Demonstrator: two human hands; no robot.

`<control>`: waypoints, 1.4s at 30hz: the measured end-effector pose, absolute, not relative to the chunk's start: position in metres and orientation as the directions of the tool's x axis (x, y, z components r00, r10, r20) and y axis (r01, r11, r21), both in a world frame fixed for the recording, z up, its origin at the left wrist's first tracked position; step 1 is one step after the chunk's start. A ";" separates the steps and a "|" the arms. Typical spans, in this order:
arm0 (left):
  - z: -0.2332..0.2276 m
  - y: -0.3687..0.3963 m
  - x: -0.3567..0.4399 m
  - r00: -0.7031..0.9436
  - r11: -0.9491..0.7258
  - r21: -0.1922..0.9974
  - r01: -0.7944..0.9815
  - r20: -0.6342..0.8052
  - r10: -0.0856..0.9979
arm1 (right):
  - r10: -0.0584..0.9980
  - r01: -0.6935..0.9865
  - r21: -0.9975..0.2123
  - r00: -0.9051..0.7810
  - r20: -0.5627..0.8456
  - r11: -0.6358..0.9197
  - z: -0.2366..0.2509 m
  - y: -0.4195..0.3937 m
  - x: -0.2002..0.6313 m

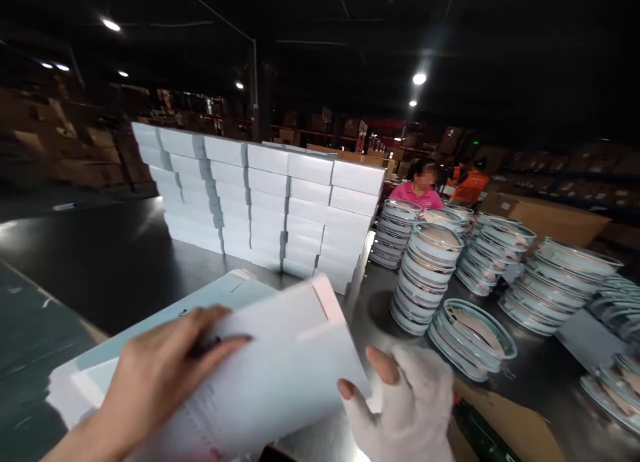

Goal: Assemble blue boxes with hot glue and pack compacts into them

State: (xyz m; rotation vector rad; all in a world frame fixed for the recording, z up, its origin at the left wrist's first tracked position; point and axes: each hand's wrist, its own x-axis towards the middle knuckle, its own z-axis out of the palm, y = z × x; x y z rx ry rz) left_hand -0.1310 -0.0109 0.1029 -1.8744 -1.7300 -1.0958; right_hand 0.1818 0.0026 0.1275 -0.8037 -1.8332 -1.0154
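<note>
My bare left hand [165, 362] grips a white printed carton [280, 362], thumb on its near face; motion blurs the print. It looks flattened, with a pinkish flap at its upper right corner. Under and behind it lies a stack of flat pale-blue and white cartons [175, 309]. My right hand [400, 395] wears a white glove with the thumb and a fingertip bare. Its fingers are apart, close to the carton's right edge, with nothing between them.
A wall of stacked white boxes [265, 202] stands behind on the metal table [125, 249]. To the right rise piles of round glass dishes [425, 282] with pale-blue wraps. A green-and-dark tool [483, 429] lies on cardboard at lower right. A person in pink [415, 194] is beyond.
</note>
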 end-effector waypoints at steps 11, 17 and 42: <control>0.090 -0.015 -0.046 0.242 -0.586 0.353 0.729 0.668 0.704 | 0.916 0.360 -0.879 -0.360 0.177 0.311 0.131 -0.014 0.233; 0.097 -0.002 -0.011 0.498 -0.611 0.572 0.548 0.365 0.787 | 0.824 0.589 -0.589 -0.281 0.491 0.553 0.169 -0.023 0.243; 0.079 0.020 0.028 0.257 -0.266 0.953 0.143 0.224 0.940 | 0.856 0.057 -0.898 0.279 0.434 0.437 0.071 -0.010 0.215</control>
